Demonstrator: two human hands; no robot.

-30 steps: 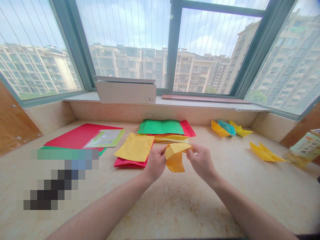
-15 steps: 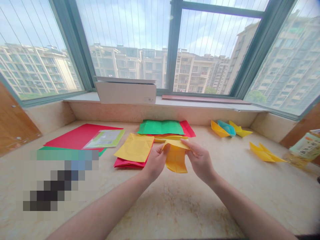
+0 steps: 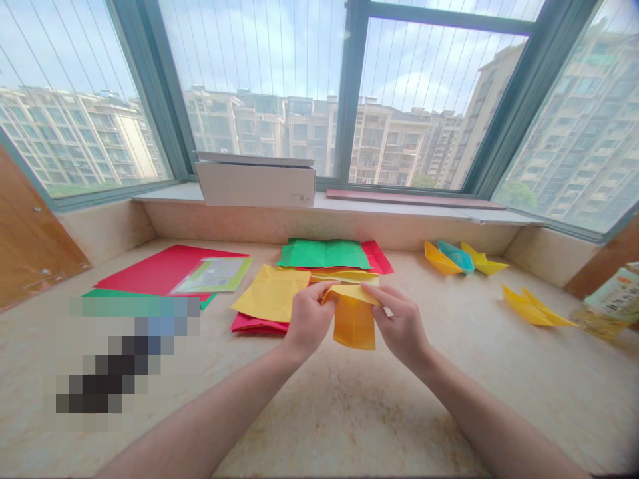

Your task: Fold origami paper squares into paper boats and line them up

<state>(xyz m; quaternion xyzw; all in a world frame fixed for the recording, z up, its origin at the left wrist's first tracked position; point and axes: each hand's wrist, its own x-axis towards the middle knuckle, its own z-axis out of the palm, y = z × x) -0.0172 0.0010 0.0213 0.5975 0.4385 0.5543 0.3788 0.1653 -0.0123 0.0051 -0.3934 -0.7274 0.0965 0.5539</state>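
- Above the middle of the table (image 3: pixel 389 419), a creased orange-yellow paper (image 3: pixel 354 324) is held up between two bare hands, its lower part hanging down.
- From the lower left, the person's left forearm slants inward; the left hand (image 3: pixel 307 319) pinches the paper's upper left side, thumb and fingers closed on it.
- From the lower right, the other forearm mirrors it; the right hand (image 3: pixel 403 320) grasps the upper right side, index finger reaching along the top and the thumb underneath.
- Both wrists angle toward each other, so the arms form a peak with the paper at its tip.
- Just beside the left hand lies a yellow sheet (image 3: pixel 269 293) over red paper (image 3: pixel 259 324).
- Beyond the hands rests a green creased sheet (image 3: pixel 324 253).
- Toward the right sit folded paper boats (image 3: pixel 449 258), with one yellow boat (image 3: pixel 534 308) nearer.
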